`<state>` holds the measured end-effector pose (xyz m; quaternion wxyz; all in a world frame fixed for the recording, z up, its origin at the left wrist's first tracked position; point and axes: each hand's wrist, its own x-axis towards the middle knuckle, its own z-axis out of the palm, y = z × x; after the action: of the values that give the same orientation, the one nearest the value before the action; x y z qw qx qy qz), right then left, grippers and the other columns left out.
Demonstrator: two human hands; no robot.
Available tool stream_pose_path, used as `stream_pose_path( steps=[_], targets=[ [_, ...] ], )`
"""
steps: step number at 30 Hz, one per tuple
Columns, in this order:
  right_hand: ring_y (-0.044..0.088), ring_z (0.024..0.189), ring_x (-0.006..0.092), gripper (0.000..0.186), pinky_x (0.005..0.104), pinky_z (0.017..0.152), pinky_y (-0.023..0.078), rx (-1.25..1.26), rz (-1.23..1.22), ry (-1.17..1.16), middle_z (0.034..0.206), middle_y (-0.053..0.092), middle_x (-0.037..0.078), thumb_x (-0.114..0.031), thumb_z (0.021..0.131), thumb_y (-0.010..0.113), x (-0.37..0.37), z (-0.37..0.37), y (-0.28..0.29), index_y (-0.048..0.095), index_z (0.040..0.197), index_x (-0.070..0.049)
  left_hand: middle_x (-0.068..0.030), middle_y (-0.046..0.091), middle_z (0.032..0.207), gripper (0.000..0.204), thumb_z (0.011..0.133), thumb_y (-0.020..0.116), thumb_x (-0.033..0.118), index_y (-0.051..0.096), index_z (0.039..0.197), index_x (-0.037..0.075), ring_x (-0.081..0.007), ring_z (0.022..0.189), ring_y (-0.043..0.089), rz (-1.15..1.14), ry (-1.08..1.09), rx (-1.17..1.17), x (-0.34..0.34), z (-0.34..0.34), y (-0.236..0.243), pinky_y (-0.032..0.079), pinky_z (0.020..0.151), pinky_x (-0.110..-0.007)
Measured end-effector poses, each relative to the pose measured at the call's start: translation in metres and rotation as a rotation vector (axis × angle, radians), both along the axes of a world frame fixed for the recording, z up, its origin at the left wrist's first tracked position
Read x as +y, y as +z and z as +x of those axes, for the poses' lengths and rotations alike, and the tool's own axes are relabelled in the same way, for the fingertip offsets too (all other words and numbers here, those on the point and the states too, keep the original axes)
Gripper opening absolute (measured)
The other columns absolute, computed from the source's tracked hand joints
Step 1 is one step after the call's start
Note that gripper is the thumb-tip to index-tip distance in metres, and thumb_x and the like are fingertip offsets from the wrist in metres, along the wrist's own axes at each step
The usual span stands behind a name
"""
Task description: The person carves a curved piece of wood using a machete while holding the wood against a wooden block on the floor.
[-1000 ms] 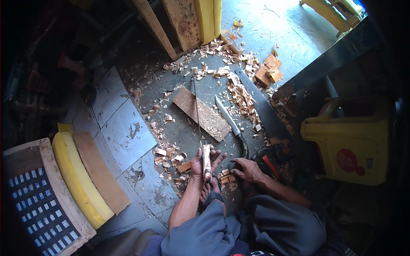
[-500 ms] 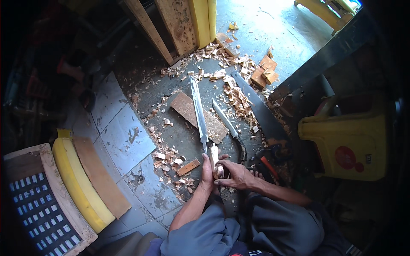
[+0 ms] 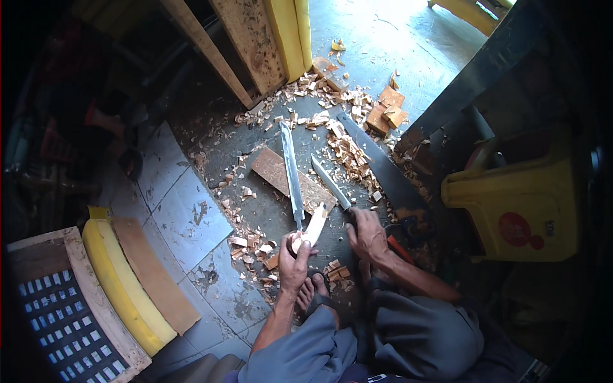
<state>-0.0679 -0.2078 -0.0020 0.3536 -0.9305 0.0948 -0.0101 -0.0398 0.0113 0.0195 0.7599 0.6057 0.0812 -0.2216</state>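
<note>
My left hand point(image 3: 295, 267) is closed around a pale carved wooden piece point(image 3: 315, 225), which tilts up and to the right with a dark spot at its far tip. My right hand point(image 3: 370, 237) is wrapped over the dark handle of a knife point(image 3: 332, 184), whose blade points away and to the left, low over the floor. Just beyond my left hand lies a long bare metal blade point(image 3: 292, 172), its narrow tang toward me. That blade crosses a flat brown board point(image 3: 271, 170). Most of the knife's handle is hidden under my fingers.
A large handsaw point(image 3: 380, 163) lies right of the knife, among wood shavings point(image 3: 348, 150). Wood blocks point(image 3: 387, 108) sit farther off by the doorway. A yellow plastic stool point(image 3: 504, 204) stands at right. At left are a black grid crate point(image 3: 70, 319) and a yellow padded strip point(image 3: 124, 287).
My right hand has left the wooden piece, moved right and closed on the knife handle. My left hand has shifted slightly left, and the wooden piece now tilts to the right.
</note>
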Motion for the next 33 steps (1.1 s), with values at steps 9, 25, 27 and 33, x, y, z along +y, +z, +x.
stream_pose_path(
  steps=[9, 25, 27, 33],
  targets=[
    [0.060, 0.094, 0.0439, 0.041, 0.0529, 0.083, 0.050, 0.267, 0.046, -0.068, 0.103, 0.058, 0.025, -0.019, 0.083, 0.067, -0.037, 0.016, -0.038, 0.052, 0.116, 0.001, -0.0160, 0.062, 0.121, 0.043, 0.102, 0.057, 0.013, 0.040, 0.139, -0.002, -0.0242, 0.098, 0.071, 0.194, -0.099, -0.049, -0.004, 0.031, 0.002, 0.063, 0.081, -0.033],
    [0.066, 0.073, 0.0498, 0.030, 0.0569, 0.065, 0.053, 0.235, 0.225, 0.229, 0.079, 0.066, 0.029, -0.029, 0.100, 0.056, 0.013, 0.009, 0.034, 0.045, 0.102, -0.001, -0.0227, 0.069, 0.109, 0.046, 0.095, 0.069, 0.018, 0.049, 0.133, -0.001, -0.0374, 0.101, 0.069, 0.765, -0.218, -0.481, -0.041, 0.034, 0.041, 0.054, 0.086, -0.044],
    [0.065, 0.072, 0.0511, 0.030, 0.0583, 0.065, 0.053, 0.309, 0.210, 0.247, 0.077, 0.065, 0.030, -0.029, 0.101, 0.054, 0.010, 0.008, 0.041, 0.044, 0.101, -0.001, -0.0260, 0.066, 0.116, 0.049, 0.095, 0.069, 0.019, 0.047, 0.133, -0.002, -0.0426, 0.107, 0.067, 0.743, -0.228, -0.418, -0.038, 0.034, 0.038, 0.053, 0.089, -0.046],
    [0.064, 0.072, 0.0530, 0.026, 0.0621, 0.066, 0.051, 0.309, 0.184, 0.246, 0.077, 0.065, 0.032, -0.025, 0.099, 0.052, 0.013, 0.006, 0.053, 0.043, 0.101, -0.001, -0.0255, 0.067, 0.112, 0.047, 0.095, 0.069, 0.017, 0.048, 0.133, -0.001, -0.0424, 0.103, 0.068, 0.758, -0.194, -0.334, -0.040, 0.030, 0.037, 0.053, 0.085, -0.046]
  ],
)
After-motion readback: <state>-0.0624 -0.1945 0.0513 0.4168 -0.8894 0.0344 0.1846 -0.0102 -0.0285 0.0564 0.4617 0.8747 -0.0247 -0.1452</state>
